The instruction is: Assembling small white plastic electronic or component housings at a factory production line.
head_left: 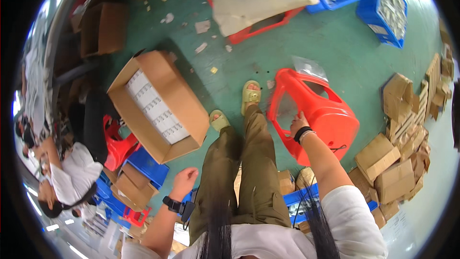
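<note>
A red plastic stool point(330, 120) lies tipped on its side to the right of my feet. My right hand point(299, 124), with a black band at the wrist, grips the stool's edge near its legs. My left hand point(184, 182) hangs at my left side beside my trousers, its fingers loosely curled with nothing visible in them; a dark watch is on that wrist. Left of my feet stands an open cardboard box point(177, 86) holding rows of white packs point(152, 105). Between its near corner and my left hand there is a gap.
Blue crates point(390, 9) filled with small pieces stand at the far right. A cream-covered red stool point(263, 7) is ahead. Flattened and folded cartons point(393, 177) pile up at right. A seated person point(72, 168) is at left. A clear plastic bag point(309, 67) and paper scraps litter the green floor.
</note>
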The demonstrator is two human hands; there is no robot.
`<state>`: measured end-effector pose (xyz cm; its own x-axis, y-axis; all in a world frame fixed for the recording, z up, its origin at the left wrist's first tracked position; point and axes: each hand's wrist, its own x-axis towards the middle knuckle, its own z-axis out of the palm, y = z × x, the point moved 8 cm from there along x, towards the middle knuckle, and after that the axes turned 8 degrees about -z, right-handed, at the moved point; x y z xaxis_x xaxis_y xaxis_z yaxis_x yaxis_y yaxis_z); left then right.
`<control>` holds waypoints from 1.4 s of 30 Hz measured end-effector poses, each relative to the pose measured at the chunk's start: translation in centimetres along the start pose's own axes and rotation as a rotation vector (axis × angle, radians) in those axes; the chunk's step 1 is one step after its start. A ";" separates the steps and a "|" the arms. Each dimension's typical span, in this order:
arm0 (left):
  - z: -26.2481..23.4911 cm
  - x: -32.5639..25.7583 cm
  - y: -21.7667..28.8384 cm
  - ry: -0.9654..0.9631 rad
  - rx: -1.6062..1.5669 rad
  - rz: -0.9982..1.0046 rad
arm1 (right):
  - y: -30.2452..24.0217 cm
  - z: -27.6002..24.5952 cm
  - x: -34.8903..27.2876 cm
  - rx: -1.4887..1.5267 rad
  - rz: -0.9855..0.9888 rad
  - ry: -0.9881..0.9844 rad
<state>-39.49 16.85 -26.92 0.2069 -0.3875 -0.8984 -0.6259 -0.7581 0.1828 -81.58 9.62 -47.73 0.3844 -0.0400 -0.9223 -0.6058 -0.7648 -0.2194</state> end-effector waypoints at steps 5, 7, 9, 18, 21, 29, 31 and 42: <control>-1.3 -0.1 -3.5 0.043 -0.167 0.028 | 0.9 2.1 -1.8 -0.119 0.230 -0.181; -1.0 0.6 -6.2 0.088 -0.270 0.025 | 2.9 4.0 -4.0 -0.166 0.238 -0.154; -1.7 -0.2 -10.9 0.141 -0.312 -0.031 | 1.2 0.7 -4.8 -0.156 0.113 -0.196; 4.3 -2.5 -27.1 0.166 -0.343 -0.201 | -9.6 -17.4 4.6 -0.336 0.025 0.081; 5.8 -2.9 -27.9 0.164 -0.378 -0.222 | -13.1 -25.3 9.2 -0.351 -0.031 0.073; 5.0 0.4 -25.7 0.225 -0.498 -0.149 | -22.6 -43.4 4.4 0.213 -0.477 0.715; 5.4 2.5 -25.9 0.262 -0.547 -0.160 | -23.4 -43.8 0.6 0.048 -0.426 1.025; 10.5 14.7 -35.5 0.491 -1.311 -0.963 | -29.1 -34.9 14.7 1.140 -0.208 0.961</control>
<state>-22.08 43.58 -50.75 0.4661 0.5147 -0.7196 0.7996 -0.5931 0.0937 -33.98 8.82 -43.76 0.5530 -0.7367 -0.3891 -0.5123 0.0676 -0.8561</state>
